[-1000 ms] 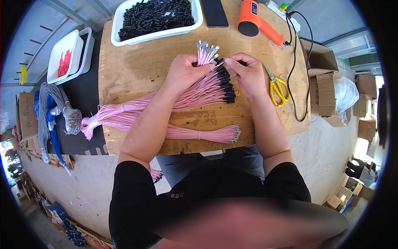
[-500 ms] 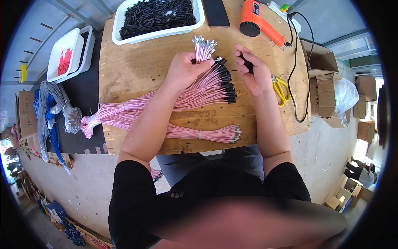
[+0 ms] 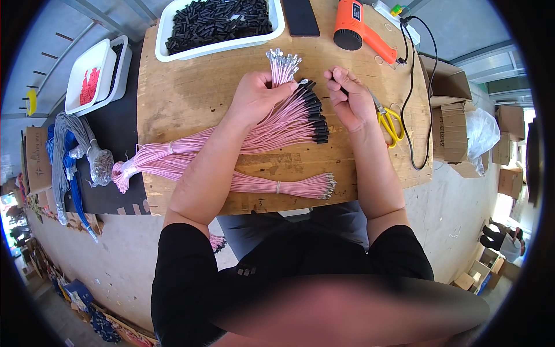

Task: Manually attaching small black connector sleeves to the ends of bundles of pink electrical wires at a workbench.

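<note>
Wooden worktop (image 3: 191, 98) carries your work. Your left hand (image 3: 254, 95) is clenched around a pink wire bundle (image 3: 272, 130) at the worktop's middle, bare metal tips fanning above the fist. Your right hand (image 3: 350, 98), just right of the bundle, pinches something small and dark; yellow scissors (image 3: 390, 124) lie beside it.

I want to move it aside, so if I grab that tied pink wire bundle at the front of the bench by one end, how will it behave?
The tied pink wire bundle would probably sag, since its thin strands already curve along the wooden bench. The single tie should keep it together, though the metal-tipped ends may fan out. It looks light and unlikely to roll.
</note>
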Demonstrator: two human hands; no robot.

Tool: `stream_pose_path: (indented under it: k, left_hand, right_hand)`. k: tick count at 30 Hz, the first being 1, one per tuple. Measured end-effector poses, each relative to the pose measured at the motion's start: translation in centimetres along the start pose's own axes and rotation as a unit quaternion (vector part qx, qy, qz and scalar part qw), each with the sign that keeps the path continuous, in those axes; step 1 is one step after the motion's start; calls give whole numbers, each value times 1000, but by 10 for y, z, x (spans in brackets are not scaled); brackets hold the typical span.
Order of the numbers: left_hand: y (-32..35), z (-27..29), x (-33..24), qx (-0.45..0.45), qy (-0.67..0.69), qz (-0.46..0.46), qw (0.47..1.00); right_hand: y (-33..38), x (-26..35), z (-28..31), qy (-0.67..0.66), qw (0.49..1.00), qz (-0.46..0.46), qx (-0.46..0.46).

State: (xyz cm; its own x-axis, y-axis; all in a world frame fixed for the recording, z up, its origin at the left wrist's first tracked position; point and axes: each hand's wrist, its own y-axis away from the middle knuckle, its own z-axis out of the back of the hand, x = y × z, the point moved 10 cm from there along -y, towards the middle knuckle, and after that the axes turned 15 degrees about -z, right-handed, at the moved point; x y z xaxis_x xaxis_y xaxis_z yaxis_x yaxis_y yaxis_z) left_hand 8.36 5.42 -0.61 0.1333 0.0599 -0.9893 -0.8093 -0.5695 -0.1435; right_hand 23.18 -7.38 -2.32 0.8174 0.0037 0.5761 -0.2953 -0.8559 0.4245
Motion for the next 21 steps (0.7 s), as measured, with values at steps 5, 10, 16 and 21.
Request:
stream_pose_path:
  k: [5,10,16,21]
  left_hand:
    - [0,0,-2,-3,6,-3,1000]
    - [1,-1,-4,-7,18,2,1000]
    - [2,0,-1,-6,28,5,1000]
    - [2,-3,-3,0,55,21,998]
  right_hand:
    - [3,1,-4,-25,999,-10,-34]
    - [8,2,-18,67,998,12,5]
    - [13,-4,-27,136,990,22,-20]
    - [13,-6,-31,169,984,50,-15]
